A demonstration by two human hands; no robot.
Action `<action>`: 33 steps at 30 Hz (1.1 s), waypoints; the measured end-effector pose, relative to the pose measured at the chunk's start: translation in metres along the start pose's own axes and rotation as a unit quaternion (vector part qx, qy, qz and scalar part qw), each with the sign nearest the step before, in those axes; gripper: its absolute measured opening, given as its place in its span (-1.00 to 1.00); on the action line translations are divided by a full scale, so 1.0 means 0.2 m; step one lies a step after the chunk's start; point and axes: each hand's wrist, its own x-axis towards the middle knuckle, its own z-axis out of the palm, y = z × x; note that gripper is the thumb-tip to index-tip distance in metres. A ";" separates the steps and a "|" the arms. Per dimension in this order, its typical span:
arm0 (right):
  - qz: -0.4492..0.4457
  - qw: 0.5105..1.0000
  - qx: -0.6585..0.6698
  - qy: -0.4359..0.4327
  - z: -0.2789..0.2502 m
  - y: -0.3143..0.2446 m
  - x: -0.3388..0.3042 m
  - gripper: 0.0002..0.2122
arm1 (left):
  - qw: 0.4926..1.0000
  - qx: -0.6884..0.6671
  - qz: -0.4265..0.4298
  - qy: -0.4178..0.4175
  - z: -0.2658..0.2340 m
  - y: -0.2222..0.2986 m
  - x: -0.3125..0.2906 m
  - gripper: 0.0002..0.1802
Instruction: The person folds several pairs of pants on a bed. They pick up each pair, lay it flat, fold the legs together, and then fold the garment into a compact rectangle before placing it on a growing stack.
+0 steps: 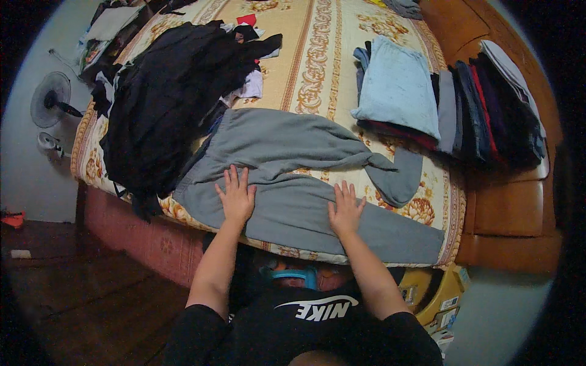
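Note:
Grey sweatpants lie spread across the near edge of the bed, waistband to the left and legs to the right. The far leg is bent and wrinkled, its cuff end folded over; the near leg stretches fairly straight toward the right corner. My left hand rests flat on the near leg's upper part, close to the waistband, fingers spread. Lower down the same leg, my right hand also lies flat with its fingers apart. Neither hand grips the cloth.
A loose heap of black clothing covers the bed's left side, touching the waistband. Folded clothes with a light blue piece on top stand at the right, beside more folded garments along the brown headboard. A fan stands left.

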 end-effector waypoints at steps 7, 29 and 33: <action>0.006 1.000 0.030 -0.005 0.04 0.02 0.00 -0.54 | 0.970 -0.181 0.000 0.162 0.05 -0.12 0.04 -0.51; 0.104 0.963 0.157 0.191 -0.43 0.11 0.90 -0.68 | 0.932 0.066 0.198 0.297 -0.58 -0.37 1.31 -0.83; 0.052 0.939 0.246 0.235 -0.57 0.01 0.87 -0.76 | 0.931 0.029 0.201 0.305 -0.67 -0.50 1.22 -0.80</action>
